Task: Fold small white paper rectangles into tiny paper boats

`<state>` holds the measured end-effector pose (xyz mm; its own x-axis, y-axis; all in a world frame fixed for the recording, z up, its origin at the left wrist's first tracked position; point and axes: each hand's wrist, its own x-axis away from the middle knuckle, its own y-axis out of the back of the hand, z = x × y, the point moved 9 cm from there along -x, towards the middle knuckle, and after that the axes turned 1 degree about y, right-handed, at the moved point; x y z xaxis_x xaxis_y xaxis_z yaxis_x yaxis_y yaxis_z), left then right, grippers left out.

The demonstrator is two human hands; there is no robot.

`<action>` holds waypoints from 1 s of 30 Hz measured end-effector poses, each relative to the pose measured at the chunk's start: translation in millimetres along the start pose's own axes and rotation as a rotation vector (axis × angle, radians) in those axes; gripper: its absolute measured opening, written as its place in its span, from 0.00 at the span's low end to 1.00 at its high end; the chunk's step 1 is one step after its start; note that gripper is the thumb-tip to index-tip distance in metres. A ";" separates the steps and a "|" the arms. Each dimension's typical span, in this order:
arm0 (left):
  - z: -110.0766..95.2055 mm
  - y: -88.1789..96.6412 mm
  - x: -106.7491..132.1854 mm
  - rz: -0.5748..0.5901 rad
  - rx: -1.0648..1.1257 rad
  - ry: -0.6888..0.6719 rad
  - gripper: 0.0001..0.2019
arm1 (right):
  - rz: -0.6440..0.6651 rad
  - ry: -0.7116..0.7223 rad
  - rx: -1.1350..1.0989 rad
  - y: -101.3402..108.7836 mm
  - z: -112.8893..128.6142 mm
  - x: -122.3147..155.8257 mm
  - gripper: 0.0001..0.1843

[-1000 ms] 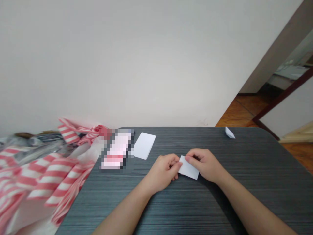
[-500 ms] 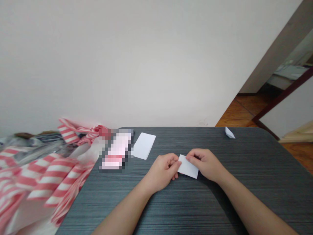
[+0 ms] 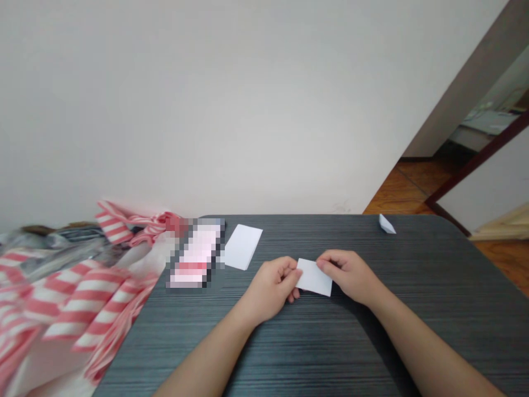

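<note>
I see left grip (image 3: 273, 289) and right grip (image 3: 348, 277) pinching white paper (image 3: 313, 278), lower centre; uneven tugging could crease it.

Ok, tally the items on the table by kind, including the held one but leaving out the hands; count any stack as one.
White paper items: 3 (held piece, flat paper with layers too fine to count, small folded piece)
Pixelated item: 1
Total: 4
</note>
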<state>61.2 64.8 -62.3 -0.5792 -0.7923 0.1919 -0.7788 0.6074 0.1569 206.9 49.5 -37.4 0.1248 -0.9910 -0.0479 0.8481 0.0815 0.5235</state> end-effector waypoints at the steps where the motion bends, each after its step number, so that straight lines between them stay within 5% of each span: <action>1: 0.8 0.2 -0.2 0.000 0.005 -0.001 0.12 | 0.001 0.001 0.001 0.2 -0.3 0.2 0.12; 30: 6.1 3.9 -2.7 -0.033 0.131 -0.007 0.11 | -0.013 -0.027 -0.060 2.7 -8.7 1.4 0.15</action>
<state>58.2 68.9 -68.1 -0.5543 -0.8121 0.1821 -0.8218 0.5687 0.0345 213.9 49.3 -43.4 0.1000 -0.9945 -0.0308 0.8792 0.0738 0.4707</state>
